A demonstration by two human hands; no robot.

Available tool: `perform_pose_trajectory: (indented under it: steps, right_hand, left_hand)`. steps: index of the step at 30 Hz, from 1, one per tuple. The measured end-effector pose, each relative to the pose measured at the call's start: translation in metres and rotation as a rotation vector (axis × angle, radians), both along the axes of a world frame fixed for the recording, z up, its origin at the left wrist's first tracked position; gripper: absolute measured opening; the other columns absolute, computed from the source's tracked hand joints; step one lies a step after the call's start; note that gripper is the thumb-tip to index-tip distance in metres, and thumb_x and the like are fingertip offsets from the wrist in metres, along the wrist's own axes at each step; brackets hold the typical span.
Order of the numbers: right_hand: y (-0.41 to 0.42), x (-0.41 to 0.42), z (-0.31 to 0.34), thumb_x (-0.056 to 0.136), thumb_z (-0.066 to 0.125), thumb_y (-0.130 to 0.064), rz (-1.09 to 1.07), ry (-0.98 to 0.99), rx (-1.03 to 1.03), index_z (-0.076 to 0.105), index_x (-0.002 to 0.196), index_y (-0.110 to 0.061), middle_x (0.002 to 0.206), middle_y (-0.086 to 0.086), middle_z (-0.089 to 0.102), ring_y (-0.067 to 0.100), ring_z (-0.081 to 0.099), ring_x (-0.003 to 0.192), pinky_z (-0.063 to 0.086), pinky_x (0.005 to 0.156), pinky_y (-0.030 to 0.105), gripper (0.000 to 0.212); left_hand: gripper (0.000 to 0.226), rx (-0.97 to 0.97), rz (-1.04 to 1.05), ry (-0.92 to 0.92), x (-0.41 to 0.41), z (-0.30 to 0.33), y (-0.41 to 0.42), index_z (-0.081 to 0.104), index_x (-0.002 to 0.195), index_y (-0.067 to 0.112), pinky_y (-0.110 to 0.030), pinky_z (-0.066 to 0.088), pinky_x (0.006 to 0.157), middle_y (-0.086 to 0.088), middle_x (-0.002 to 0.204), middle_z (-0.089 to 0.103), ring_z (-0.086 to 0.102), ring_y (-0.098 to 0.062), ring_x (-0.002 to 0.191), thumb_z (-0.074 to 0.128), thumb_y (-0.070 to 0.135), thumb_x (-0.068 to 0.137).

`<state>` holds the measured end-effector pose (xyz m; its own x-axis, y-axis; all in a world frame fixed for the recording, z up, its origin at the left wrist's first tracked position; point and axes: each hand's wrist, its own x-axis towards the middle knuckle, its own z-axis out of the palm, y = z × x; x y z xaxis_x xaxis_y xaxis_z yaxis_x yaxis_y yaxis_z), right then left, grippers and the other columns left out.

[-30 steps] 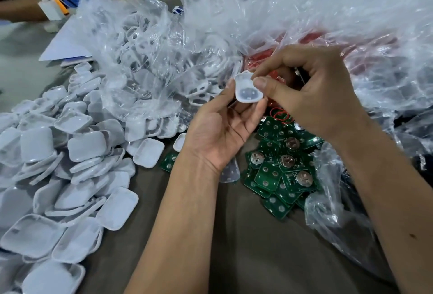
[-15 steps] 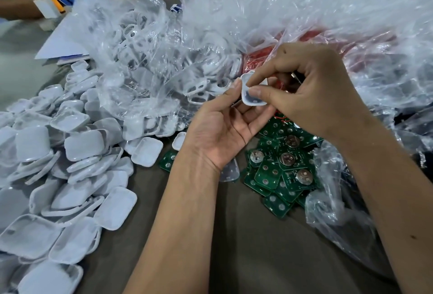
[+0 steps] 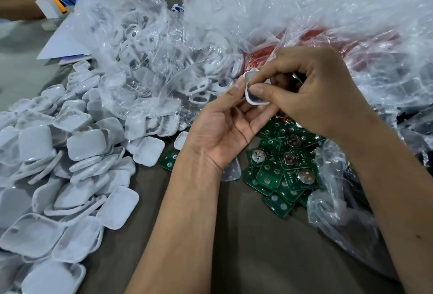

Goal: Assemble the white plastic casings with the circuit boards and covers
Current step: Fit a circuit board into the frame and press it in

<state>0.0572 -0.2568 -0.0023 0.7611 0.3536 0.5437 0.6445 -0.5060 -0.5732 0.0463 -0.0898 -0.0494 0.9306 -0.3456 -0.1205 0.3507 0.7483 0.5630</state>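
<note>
A small white plastic casing (image 3: 252, 97) is held up between both hands, its hollow side toward me. My left hand (image 3: 225, 129) cradles it from below with thumb and fingertips on its left edge. My right hand (image 3: 311, 92) pinches its upper right part with thumb and forefinger. Beneath the hands lies a pile of green circuit boards (image 3: 283, 169), some with round button cells. White square covers (image 3: 70, 165) are heaped on the left of the table.
A clear plastic bag (image 3: 140, 59) of white ring-shaped casings spills open behind the covers. More crumpled clear plastic (image 3: 328, 12) with red parts inside fills the back right. Another bag (image 3: 339, 211) lies right of the boards. Bare grey table (image 3: 246, 247) lies nearest me.
The casing has been turned in the fingers, from facing me flat to tilted on edge. Both hands stay close together above the boards.
</note>
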Motion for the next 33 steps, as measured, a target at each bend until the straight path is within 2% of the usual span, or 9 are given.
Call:
perform_pose_trajectory:
  steps: [4, 7, 10, 13, 16, 18, 24, 27, 33]
  right_hand:
    - [-0.0028, 0.0007, -0.0008, 0.097, 0.073, -0.021, -0.016, 0.016, 0.162, 0.081, 0.097, -0.012, 0.081, 0.004, 0.076, 0.025, 0.070, 0.072, 0.058, 0.066, 0.041, 0.011]
    - [-0.0064, 0.0010, -0.0008, 0.096, 0.073, -0.019, -0.043, 0.022, 0.260, 0.079, 0.097, -0.010, 0.081, 0.012, 0.076, 0.028, 0.073, 0.069, 0.059, 0.064, 0.048, 0.012]
    - [-0.0068, -0.0015, 0.0002, 0.094, 0.075, -0.015, -0.029, -0.017, 0.228, 0.079, 0.096, -0.010, 0.072, 0.015, 0.069, 0.015, 0.064, 0.059, 0.051, 0.055, 0.032, 0.006]
    - [-0.0064, -0.0039, 0.0017, 0.092, 0.076, -0.012, 0.000, -0.042, 0.192, 0.077, 0.092, -0.009, 0.065, 0.016, 0.061, 0.024, 0.052, 0.054, 0.040, 0.051, 0.032, 0.003]
    - [-0.0062, -0.0055, 0.0037, 0.090, 0.078, -0.010, 0.033, -0.060, 0.153, 0.076, 0.090, -0.008, 0.062, 0.010, 0.051, 0.009, 0.043, 0.054, 0.033, 0.055, 0.019, 0.003]
    - [-0.0064, -0.0053, 0.0045, 0.088, 0.080, -0.009, 0.048, -0.068, 0.110, 0.076, 0.088, -0.009, 0.066, 0.007, 0.053, 0.006, 0.045, 0.057, 0.034, 0.059, 0.014, 0.004]
    - [-0.0070, -0.0013, 0.0049, 0.083, 0.086, -0.009, 0.046, -0.097, -0.019, 0.080, 0.087, -0.009, 0.076, -0.019, 0.056, 0.005, 0.051, 0.063, 0.036, 0.062, 0.014, 0.007]
    - [-0.0072, -0.0008, 0.0052, 0.083, 0.087, -0.010, 0.027, -0.106, -0.072, 0.081, 0.087, -0.011, 0.076, -0.012, 0.058, 0.002, 0.053, 0.067, 0.036, 0.065, 0.011, 0.008]
    - [-0.0067, -0.0012, 0.0057, 0.082, 0.087, -0.011, 0.012, -0.099, -0.106, 0.082, 0.089, -0.012, 0.077, -0.006, 0.060, 0.011, 0.057, 0.069, 0.041, 0.066, 0.015, 0.009]
  left_hand:
    - [0.020, -0.045, -0.003, 0.015, -0.0006, 0.0021, -0.0012, 0.076, 0.099, 0.001, -0.043, 0.064, 0.079, -0.020, 0.104, 0.075, 0.075, -0.034, 0.092, 0.064, 0.010, 0.087]
    - [0.022, -0.082, -0.002, 0.012, -0.0015, 0.0030, -0.0015, 0.078, 0.096, -0.002, -0.044, 0.063, 0.082, -0.023, 0.107, 0.074, 0.073, -0.039, 0.095, 0.061, 0.011, 0.088]
    - [0.023, -0.118, -0.005, -0.008, -0.0032, 0.0032, -0.0001, 0.077, 0.097, -0.002, -0.044, 0.063, 0.082, -0.023, 0.106, 0.074, 0.073, -0.040, 0.093, 0.059, 0.011, 0.090]
    - [0.025, -0.114, -0.008, -0.021, -0.0044, 0.0037, 0.0008, 0.078, 0.096, 0.001, -0.042, 0.063, 0.082, -0.019, 0.102, 0.075, 0.075, -0.035, 0.090, 0.057, 0.013, 0.091]
    - [0.027, -0.103, -0.004, -0.026, -0.0043, 0.0043, 0.0013, 0.079, 0.097, 0.002, -0.040, 0.063, 0.083, -0.016, 0.104, 0.075, 0.075, -0.031, 0.091, 0.055, 0.013, 0.091]
    - [0.027, -0.096, -0.004, -0.026, -0.0041, 0.0046, 0.0014, 0.078, 0.099, 0.002, -0.040, 0.063, 0.084, -0.016, 0.106, 0.074, 0.074, -0.030, 0.093, 0.055, 0.014, 0.091]
    - [0.029, -0.065, -0.017, -0.038, -0.0032, 0.0030, 0.0022, 0.079, 0.103, 0.005, -0.038, 0.062, 0.087, -0.013, 0.102, 0.076, 0.075, -0.026, 0.091, 0.056, 0.016, 0.091]
    - [0.028, -0.053, -0.026, -0.043, -0.0031, 0.0029, 0.0020, 0.080, 0.104, 0.007, -0.037, 0.061, 0.089, -0.012, 0.101, 0.077, 0.075, -0.025, 0.091, 0.057, 0.016, 0.090]
    - [0.027, -0.047, -0.017, -0.025, -0.0022, 0.0027, 0.0016, 0.079, 0.104, 0.005, -0.039, 0.061, 0.091, -0.014, 0.102, 0.076, 0.074, -0.025, 0.093, 0.060, 0.014, 0.088]
